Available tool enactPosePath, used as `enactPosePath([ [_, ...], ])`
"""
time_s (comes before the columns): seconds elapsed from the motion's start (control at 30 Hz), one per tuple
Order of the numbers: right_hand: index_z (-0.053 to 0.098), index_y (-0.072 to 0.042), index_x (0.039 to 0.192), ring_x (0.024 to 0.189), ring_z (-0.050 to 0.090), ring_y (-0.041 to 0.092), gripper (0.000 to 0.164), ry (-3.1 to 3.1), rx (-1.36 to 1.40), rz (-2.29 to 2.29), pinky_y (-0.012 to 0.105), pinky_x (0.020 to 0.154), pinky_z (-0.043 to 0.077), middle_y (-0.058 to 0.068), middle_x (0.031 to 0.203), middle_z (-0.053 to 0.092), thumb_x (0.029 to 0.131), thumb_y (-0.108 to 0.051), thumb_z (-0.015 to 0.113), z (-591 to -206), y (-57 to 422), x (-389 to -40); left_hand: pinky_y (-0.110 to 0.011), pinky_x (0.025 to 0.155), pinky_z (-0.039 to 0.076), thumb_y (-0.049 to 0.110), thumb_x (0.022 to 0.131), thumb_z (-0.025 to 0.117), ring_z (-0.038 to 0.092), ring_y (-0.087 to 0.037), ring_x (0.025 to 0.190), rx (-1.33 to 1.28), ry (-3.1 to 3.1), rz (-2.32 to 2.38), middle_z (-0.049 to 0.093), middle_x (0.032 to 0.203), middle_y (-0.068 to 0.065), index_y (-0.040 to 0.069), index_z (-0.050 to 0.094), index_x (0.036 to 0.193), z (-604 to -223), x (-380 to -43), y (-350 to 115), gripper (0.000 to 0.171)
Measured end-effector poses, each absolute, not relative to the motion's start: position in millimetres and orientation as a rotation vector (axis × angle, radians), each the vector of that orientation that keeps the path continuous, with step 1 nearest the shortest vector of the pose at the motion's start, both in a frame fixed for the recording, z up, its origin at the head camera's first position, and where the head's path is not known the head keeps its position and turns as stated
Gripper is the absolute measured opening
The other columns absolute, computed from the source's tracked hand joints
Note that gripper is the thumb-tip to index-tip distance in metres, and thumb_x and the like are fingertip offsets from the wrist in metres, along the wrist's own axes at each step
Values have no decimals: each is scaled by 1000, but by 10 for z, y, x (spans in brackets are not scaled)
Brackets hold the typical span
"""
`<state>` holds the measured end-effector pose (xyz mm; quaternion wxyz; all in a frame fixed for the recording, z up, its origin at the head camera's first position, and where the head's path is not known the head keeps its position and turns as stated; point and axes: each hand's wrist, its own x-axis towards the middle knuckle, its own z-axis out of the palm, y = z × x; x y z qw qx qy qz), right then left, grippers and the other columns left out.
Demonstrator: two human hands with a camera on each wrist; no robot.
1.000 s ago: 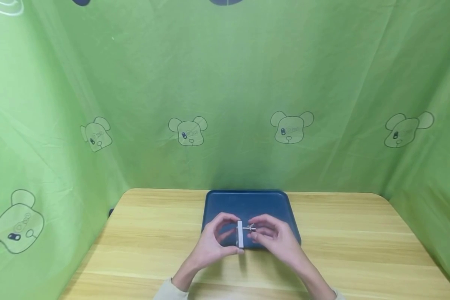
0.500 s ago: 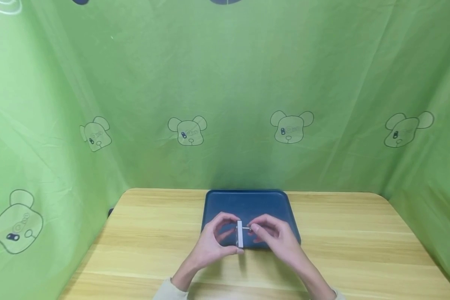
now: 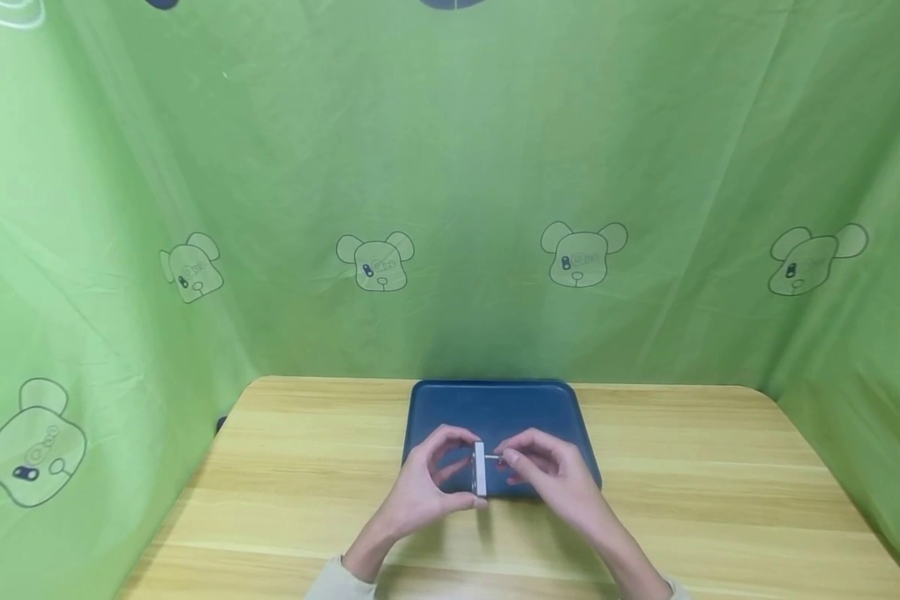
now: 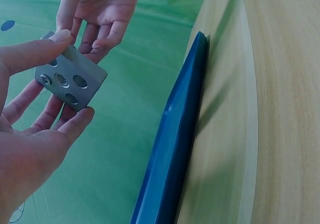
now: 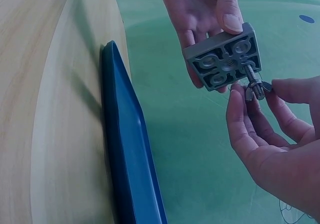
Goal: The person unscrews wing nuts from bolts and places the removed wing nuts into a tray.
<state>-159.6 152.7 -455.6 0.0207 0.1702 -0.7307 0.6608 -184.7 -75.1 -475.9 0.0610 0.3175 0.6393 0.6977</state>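
1. Green cloth with cartoon bear prints (image 3: pixel 450 208) hangs behind and to both sides; below it a light wooden table (image 3: pixel 720 500) carries a dark blue rectangular plastic tray (image 3: pixel 495 404) at 12 o'clock from me.
2. My left hand (image 3: pixel 429 479) is over the near edge of the tray, thumb and fingers curled round a grey rectangular metal block with four round holes (image 4: pixel 70 78).
3. Block is held on edge above the tray, not touching it. In the head view it reads as a thin pale strip (image 3: pixel 480 469) between my hands.
4. Left wrist view: thumb on the block's top edge, fingers under it, holed face toward the camera.
5. Right wrist view: the block's recessed back face (image 5: pixel 225 59) has a threaded steel bolt (image 5: pixel 250 75) sticking out toward 3 o'clock.
6. My right hand (image 3: pixel 543 471) sits at 3 o'clock of the block, fingertips pinching a small steel wing nut (image 5: pixel 257 89) at the bolt's outer end.
7. Wing nut is well out from the block face, thread showing between them.
8. Both pale sleeve cuffs (image 3: pixel 330 579) show at 6 o'clock.
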Motion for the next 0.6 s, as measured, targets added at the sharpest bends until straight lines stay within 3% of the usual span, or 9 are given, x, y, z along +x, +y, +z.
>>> enactPosePath([
  [0.23, 70, 3, 106, 102, 72, 28, 13, -2248, 550, 2036, 46, 87, 64, 21, 112, 70, 98, -7, 68, -4568, 1524, -1592, -40, 115, 46, -13, 69, 86, 54, -28, 130, 966, 1952, 2112, 55, 132, -15, 4, 57, 129, -4773, -1853, -750, 69],
  [0.47, 69, 4, 111, 108, 69, 41, 19, -2253, 507, 2071, 47, 91, 62, 21, 114, 69, 94, -5, 72, -4563, 1510, -1590, -40, 115, 46, -13, 69, 85, 54, -27, 130, 971, 1958, 2111, 54, 132, -15, 4, 57, 129, -4786, -1854, -748, 68],
  [0.6, 69, 4, 113, 110, 67, 42, 23, -2264, 493, 2064, 41, 92, 63, 26, 116, 67, 93, -5, 74, -4544, 1511, -1582, -40, 115, 46, -14, 69, 85, 54, -27, 130, 966, 1953, 2111, 54, 132, -16, 3, 57, 129, -4791, -1858, -743, 69],
])
